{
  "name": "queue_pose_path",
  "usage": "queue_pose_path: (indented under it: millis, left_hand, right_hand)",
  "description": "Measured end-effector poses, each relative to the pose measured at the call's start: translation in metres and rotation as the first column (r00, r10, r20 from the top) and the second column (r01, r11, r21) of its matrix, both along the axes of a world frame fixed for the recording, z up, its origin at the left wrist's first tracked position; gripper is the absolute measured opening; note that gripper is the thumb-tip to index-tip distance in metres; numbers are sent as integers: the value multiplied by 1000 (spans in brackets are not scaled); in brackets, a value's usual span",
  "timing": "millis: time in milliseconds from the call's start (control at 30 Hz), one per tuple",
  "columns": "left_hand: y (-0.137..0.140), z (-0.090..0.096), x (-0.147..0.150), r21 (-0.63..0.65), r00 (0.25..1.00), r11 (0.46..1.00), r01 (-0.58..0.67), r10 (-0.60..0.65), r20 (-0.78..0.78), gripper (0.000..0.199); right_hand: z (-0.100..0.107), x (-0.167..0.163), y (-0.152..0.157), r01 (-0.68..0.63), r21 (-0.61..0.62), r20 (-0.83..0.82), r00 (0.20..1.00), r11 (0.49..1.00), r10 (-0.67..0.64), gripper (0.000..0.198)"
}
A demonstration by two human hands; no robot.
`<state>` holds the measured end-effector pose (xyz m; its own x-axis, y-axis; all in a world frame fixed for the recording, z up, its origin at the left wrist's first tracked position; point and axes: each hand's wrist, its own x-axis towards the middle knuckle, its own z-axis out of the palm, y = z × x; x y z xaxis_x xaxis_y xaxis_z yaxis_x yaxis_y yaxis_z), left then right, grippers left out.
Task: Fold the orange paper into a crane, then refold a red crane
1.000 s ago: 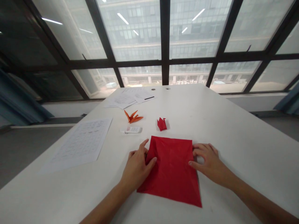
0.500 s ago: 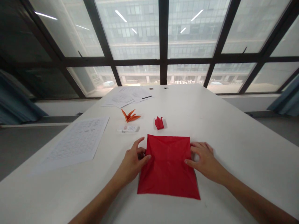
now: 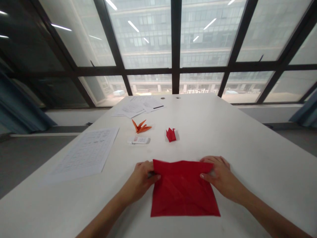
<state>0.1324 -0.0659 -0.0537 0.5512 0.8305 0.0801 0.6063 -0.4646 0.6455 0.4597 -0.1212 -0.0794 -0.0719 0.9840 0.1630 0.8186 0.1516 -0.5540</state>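
A creased sheet of red paper (image 3: 184, 195) lies in front of me, its far part bent up between my hands. At its left edge, my left hand (image 3: 142, 178) pinches it with the thumb on top and the fingers behind. My right hand (image 3: 218, 173) grips the right edge in the same way, some fingers hidden behind the paper. Beyond the sheet stands a small red origami crane (image 3: 171, 135). Left of that crane sits an orange folded paper piece (image 3: 141, 127) with pointed tips, and a white tube (image 3: 140, 140) with printing lies just nearer to me.
A printed sheet (image 3: 86, 152) lies on the left of the white table (image 3: 257, 158). More papers (image 3: 136, 105) overlap at the far end, with two round holes (image 3: 162, 98) in the tabletop behind them. Large framed windows stand beyond the table.
The red paper's far part has been lifted and bent toward me. My left index finger, stretched out before, is now curled behind the paper. The whole view has tilted slightly upward.
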Motion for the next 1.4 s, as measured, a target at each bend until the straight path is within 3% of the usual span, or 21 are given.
queue_pose_path:
  millis: [67,200,467,667,900,1067,1167,1267,1400]
  left_hand:
    - [1,-2,-3,33,997,997,67,-66,-43,19]
    - [4,-7,-9,49,989,990,134,-130,-73,28]
    - [7,-3,-15,46,974,979,199,-192,-122,27]
    - [8,-5,-20,77,981,981,178,-171,-95,23]
    - [2,-1,-10,19,997,997,-70,70,10,37]
    - [1,1,-7,-85,988,996,-42,54,143,37]
    - [2,1,-8,-177,969,984,0,44,243,36]
    - [3,0,-9,-262,946,964,40,47,320,35]
    - [5,-4,-13,-284,914,954,97,27,406,32]
  right_hand:
    - [0,1,0,-54,-2,-14,998,999,54,8]
    - [1,4,1,-98,-33,-33,995,995,97,15]
    - [6,10,4,-149,-57,-53,988,987,147,23]
    - [2,15,5,-134,-84,-48,990,987,130,17]
    - [-3,7,6,-37,1,-57,998,999,37,18]
    - [0,1,4,13,19,-179,984,1000,-9,28]
    - [3,-7,0,-21,-36,-383,924,999,5,30]
    - [5,-11,-2,-107,-100,-576,817,989,30,28]
    - [6,-7,0,-211,-135,-748,663,968,41,24]
